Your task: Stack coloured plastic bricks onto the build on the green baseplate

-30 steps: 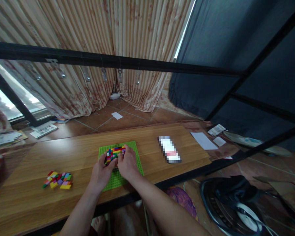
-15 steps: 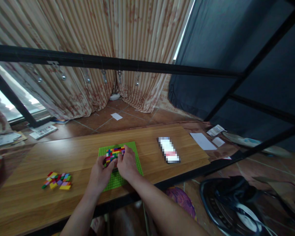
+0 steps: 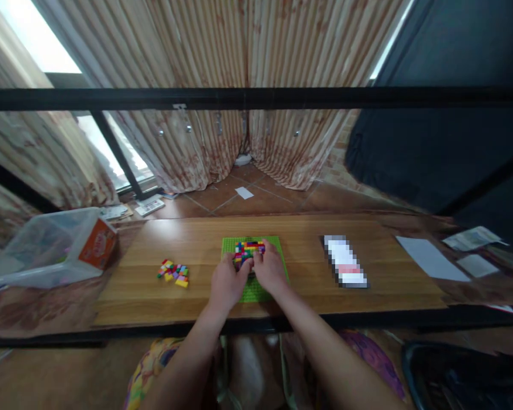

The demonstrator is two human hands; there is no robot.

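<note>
A green baseplate [image 3: 276, 248] lies on the wooden table [image 3: 308, 296], with a patch of many-coloured small bricks [image 3: 248, 249] built on its far half. My left hand [image 3: 226, 283] and my right hand [image 3: 271, 271] rest side by side on the plate, their fingertips pressed against the near edge of the brick patch. Whatever sits under the fingertips is hidden. A small heap of loose coloured bricks [image 3: 174, 273] lies on the table to the left of my hands.
A flat blurred rectangular object [image 3: 345, 267] lies to the right of the plate. A clear plastic bag with an orange box [image 3: 96, 245] stands off the table's left end. A black bar [image 3: 256, 98] crosses overhead. Papers [image 3: 430, 257] lie at the right; curtains hang behind.
The view has swung to the left, so the table and plate now sit centred and the bag at the left has come into sight. Both hands stay on the bricks.
</note>
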